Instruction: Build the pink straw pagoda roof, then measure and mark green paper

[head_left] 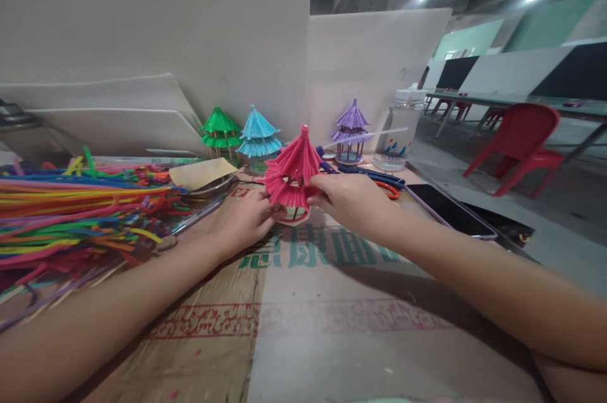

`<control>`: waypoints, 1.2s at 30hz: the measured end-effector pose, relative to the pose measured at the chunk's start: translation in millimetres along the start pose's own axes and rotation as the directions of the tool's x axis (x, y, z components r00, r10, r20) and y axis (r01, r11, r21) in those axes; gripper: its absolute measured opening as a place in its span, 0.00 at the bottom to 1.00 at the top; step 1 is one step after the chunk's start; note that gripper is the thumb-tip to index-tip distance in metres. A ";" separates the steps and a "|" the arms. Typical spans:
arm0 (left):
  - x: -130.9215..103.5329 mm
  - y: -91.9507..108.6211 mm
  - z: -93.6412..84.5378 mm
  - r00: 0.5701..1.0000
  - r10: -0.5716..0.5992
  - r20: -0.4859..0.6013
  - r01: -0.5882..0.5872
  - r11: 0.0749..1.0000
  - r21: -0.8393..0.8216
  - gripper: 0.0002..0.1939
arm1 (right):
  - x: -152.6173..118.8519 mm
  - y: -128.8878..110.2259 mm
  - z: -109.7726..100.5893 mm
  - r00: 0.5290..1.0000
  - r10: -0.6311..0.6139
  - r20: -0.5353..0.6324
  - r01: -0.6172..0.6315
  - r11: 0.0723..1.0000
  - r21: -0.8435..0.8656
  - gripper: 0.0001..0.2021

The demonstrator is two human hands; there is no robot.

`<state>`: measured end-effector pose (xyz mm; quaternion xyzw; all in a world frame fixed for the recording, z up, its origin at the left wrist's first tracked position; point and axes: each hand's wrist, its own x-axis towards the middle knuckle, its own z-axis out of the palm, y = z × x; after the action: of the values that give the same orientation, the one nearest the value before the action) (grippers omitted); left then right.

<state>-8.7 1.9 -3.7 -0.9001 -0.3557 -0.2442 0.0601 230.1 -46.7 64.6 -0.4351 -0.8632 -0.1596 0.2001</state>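
A pink two-tiered pagoda model (pixel 294 166) stands upright at the middle of the table, with a round base below its lower roof. My right hand (pixel 348 200) pinches the right edge of its roof between thumb and fingers. On the other side, my left hand (pixel 246 216) touches the lower left of the model near the base, its fingers bent around that edge. Behind are a green pagoda (pixel 220 128), a light blue one (pixel 258 132) and a purple one (pixel 351 128).
Colourful pipe cleaners (pixel 85 213) are piled at the left, beside a dish with yellowish paper (pixel 203 173) on it. Behind the right hand lie blue-handled tools (pixel 372 174), a clear bottle (pixel 398 131) and a phone (pixel 450 210). A red chair (pixel 526 137) stands beyond.
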 end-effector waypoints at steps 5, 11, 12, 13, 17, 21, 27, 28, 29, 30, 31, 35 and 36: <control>0.4 2.7 -2.9 1.000 0.029 -0.003 -0.029 1.000 -0.011 0.12 | -4.2 7.0 9.7 0.968 -0.192 -0.162 0.177 0.979 -0.101 0.09; 0.3 -0.7 0.4 0.999 0.032 -0.021 -0.032 0.999 -0.023 0.11 | -4.1 7.6 5.3 0.904 -0.273 -0.331 0.263 0.962 -0.074 0.10; 0.3 -1.5 1.3 0.999 0.031 -0.025 -0.032 0.999 -0.020 0.11 | -3.0 6.9 3.1 0.902 -0.253 -0.350 0.255 0.966 -0.042 0.10; 0.4 -2.1 2.1 0.999 0.031 -0.028 -0.031 0.999 -0.016 0.11 | -2.1 6.2 1.2 0.901 -0.235 -0.365 0.248 0.969 -0.013 0.11; 0.2 -2.3 2.3 1.000 0.017 -0.015 -0.017 1.000 0.001 0.12 | -1.3 5.5 0.6 0.904 -0.244 -0.351 0.271 0.962 0.029 0.10; -0.3 0.7 -0.7 1.000 0.002 -0.003 -0.002 1.000 -0.007 0.11 | -2.0 5.8 3.8 0.931 -0.240 -0.276 0.270 0.960 0.075 0.08; 1.5 0.0 0.4 0.994 -0.106 0.012 0.106 0.989 -0.100 0.12 | 2.2 -3.4 -25.7 0.995 0.041 -0.088 0.030 0.733 0.679 0.03; 2.2 -0.4 1.0 0.993 -0.115 0.014 0.115 0.986 -0.124 0.13 | 2.3 -4.8 -33.2 0.996 0.077 -0.035 -0.022 0.635 0.772 0.03; 2.8 -0.7 1.4 0.992 -0.123 0.018 0.124 0.982 -0.145 0.13 | 1.9 -5.7 -40.4 0.996 0.089 0.013 -0.059 0.539 0.841 0.03; 3.4 -0.8 1.7 0.991 -0.134 0.023 0.136 0.977 -0.165 0.13 | 1.0 -6.2 -47.2 0.995 0.091 0.045 -0.082 0.462 0.883 0.03; 3.9 -0.6 1.8 0.988 -0.149 0.026 0.152 0.970 -0.189 0.13 | -0.2 -6.1 -53.4 0.994 0.094 0.062 -0.096 0.417 0.904 0.03; 4.5 -0.1 2.2 0.972 -0.234 0.030 0.232 0.924 -0.305 0.11 | -5.6 -2.8 -70.8 0.988 0.156 -0.004 -0.080 0.531 0.843 0.03; 4.4 -0.7 2.6 0.968 -0.248 0.028 0.244 0.921 -0.303 0.12 | -6.2 -1.5 -73.0 0.986 0.162 -0.038 -0.067 0.594 0.801 0.02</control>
<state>-5.4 5.8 -4.0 -0.8455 -0.4236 -0.3064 -0.1086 247.3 -84.7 124.9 -0.3457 -0.8017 0.2322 0.4287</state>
